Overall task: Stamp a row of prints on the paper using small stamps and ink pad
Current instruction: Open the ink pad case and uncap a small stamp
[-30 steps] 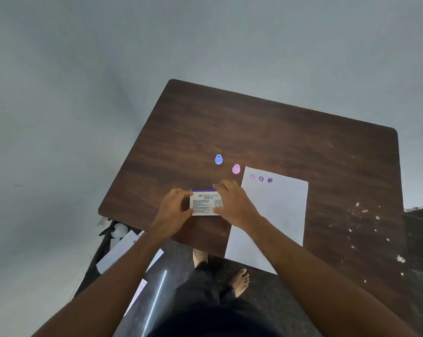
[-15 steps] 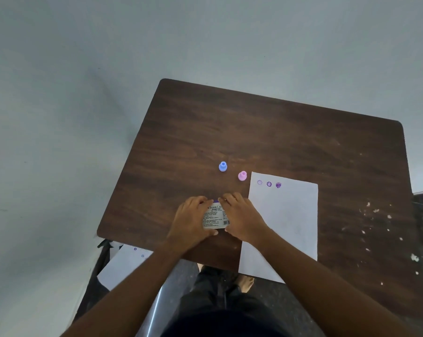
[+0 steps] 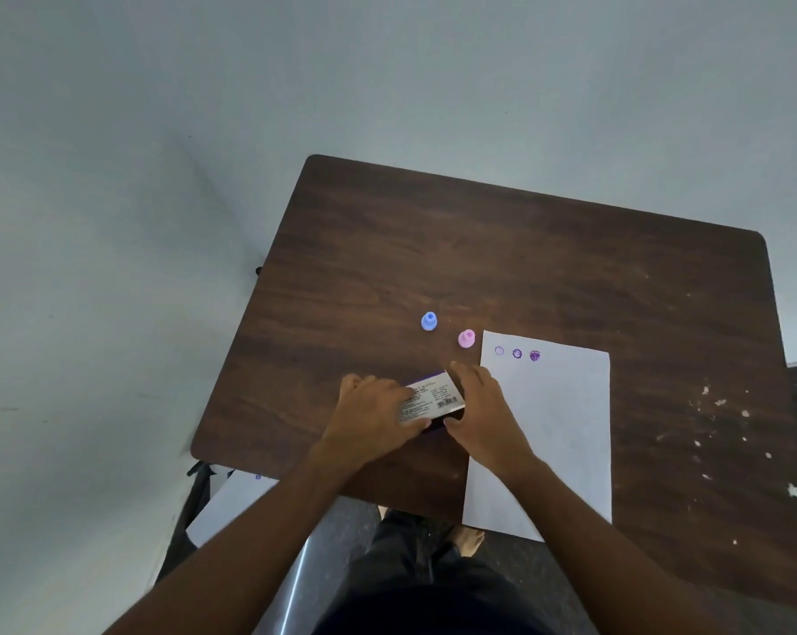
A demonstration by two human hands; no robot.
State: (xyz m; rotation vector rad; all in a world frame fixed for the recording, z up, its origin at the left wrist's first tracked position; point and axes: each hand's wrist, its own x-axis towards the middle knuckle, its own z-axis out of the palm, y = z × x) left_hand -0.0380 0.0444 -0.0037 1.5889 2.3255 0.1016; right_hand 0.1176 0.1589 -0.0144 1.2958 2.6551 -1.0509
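Both hands, left hand (image 3: 369, 417) and right hand (image 3: 483, 405), grasp a small ink pad (image 3: 433, 398) by its short ends on the table (image 3: 524, 268), beside the paper (image 3: 552, 428); it looks light, rigid, easily pinched at the edges

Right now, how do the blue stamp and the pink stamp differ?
The blue stamp is blue; the pink stamp is pink. The blue stamp stands farther from the paper; the pink stamp stands right beside the paper's top left corner. The blue one is also farther from the person. Both stand upright on the table, look alike in shape and size, and neither hand touches them.
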